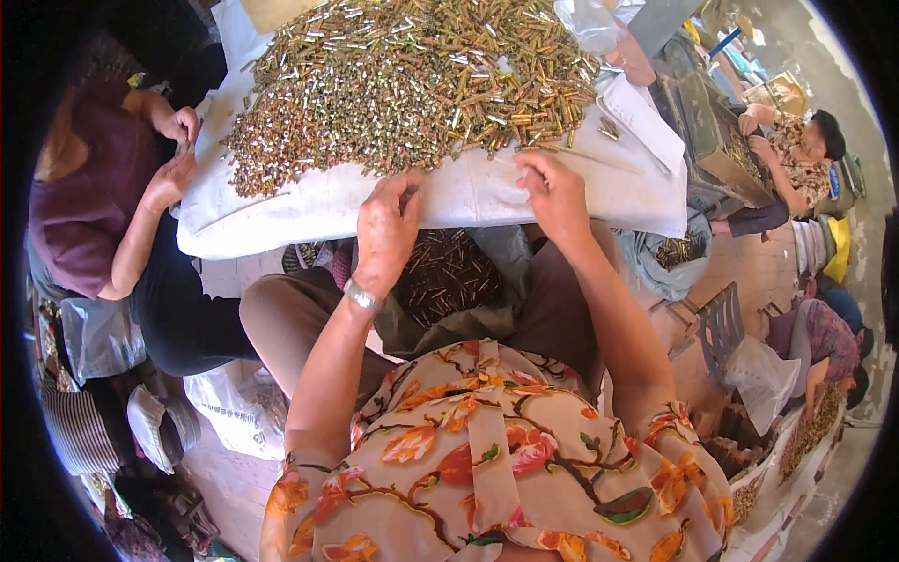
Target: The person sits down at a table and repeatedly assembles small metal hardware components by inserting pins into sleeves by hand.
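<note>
A broad heap of small metal parts lies on the white cloth-covered table [272,225] before me. Short ring-like pieces [272,140] make up its left and middle; longer brass-coloured pins [524,75] cover the back and right. My left hand [389,223] is at the heap's near edge, fingers curled and bent together. Farther right, my right hand [554,192] hovers over the cloth's edge with thumb and forefinger drawn together. Anything in either set of fingers is too small or hidden to make out. Just beyond the right hand lies a thin pale stick [599,159].
An open sack of dark coppery pins [448,276] sits between my knees. At the left, a person in a dark top [98,187] holds both hands close together by the table. A blue-grey bag [667,267] with metal parts stands right of the table. Others work farther right.
</note>
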